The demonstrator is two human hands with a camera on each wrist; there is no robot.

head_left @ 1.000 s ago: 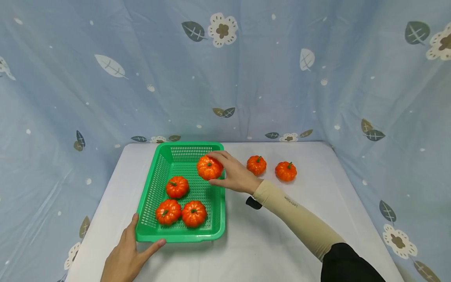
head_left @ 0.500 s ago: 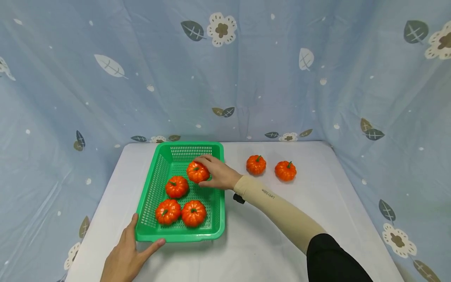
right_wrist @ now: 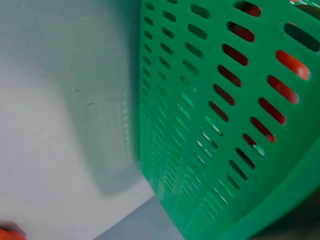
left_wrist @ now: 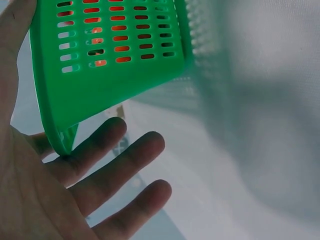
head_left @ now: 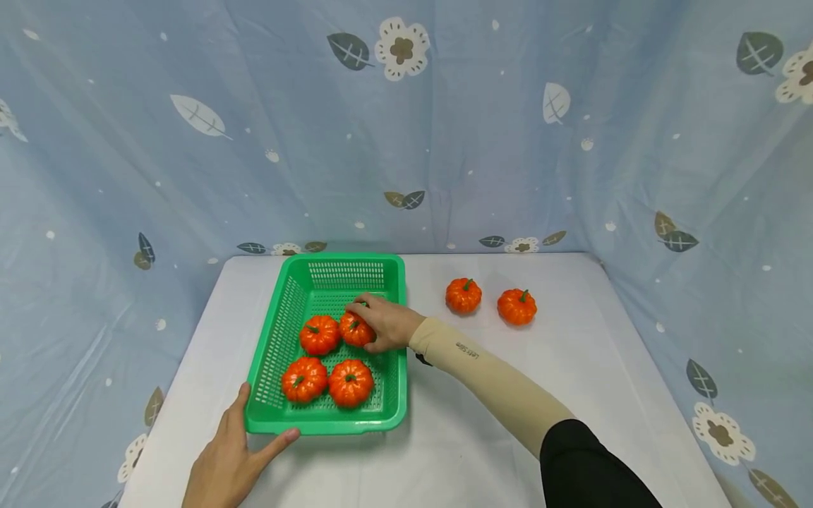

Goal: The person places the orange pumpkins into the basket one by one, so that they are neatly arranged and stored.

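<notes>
Clearly, the right hand (head_left: 389, 326) pinches a pumpkin (head_left: 353, 330) inside the basket, fingers curled over its far side and thumb at the near side; that opposed hold suits a round body with little else to grip. The right wrist view meets only the basket's slotted wall, so whether the pumpkin's weight already rests on the floor of the basket I cannot tell.

Just left of it sits a second pumpkin (head_left: 320, 334), so close that contact is hard to judge. Nearer the person, a third (head_left: 304, 379) and a fourth (head_left: 351, 383) stand side by side. All four keep low in the basket (head_left: 317, 427), whose raised walls would stop such round things from rolling off.

At the near left corner, the left hand (head_left: 231, 455) lies spread, thumb along the front and fingers at the side, touching the rim rather than clenching it; presumably this steadies the basket against nudges from the other hand.

Farther out, past the basket's right wall, a fifth pumpkin (head_left: 464, 295) and a sixth (head_left: 517, 307) stand apart on the desk (head_left: 470, 437), stems up, probably within the right arm's reach. Behind hangs a blue curtain (head_left: 286, 127).
</notes>
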